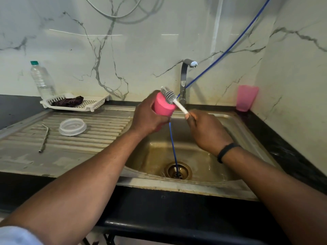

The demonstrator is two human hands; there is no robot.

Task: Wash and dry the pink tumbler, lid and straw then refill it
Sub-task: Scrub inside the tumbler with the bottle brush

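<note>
Far left of the steel sink basin, a clear plastic water bottle with a green cap stands upright against the marble wall, just behind a white slotted plastic tray carrying a dark crumpled cloth. On the ribbed steel drainboard to the left of the basin lie a thin bent metal straw and, just to its right, a clear round plastic lid, the two apart. Above the basin's left edge, the left hand wraps its fingers around the pink tumbler, tilted with its base toward the camera. The right hand clenches the white handle of a grey-bristled bottle brush, whose head lies against the tumbler's upper side. Behind the basin stands a chrome tap; a thin blue hose runs down to the drain. A translucent pink plastic cup stands on the counter at the basin's far right corner.
</note>
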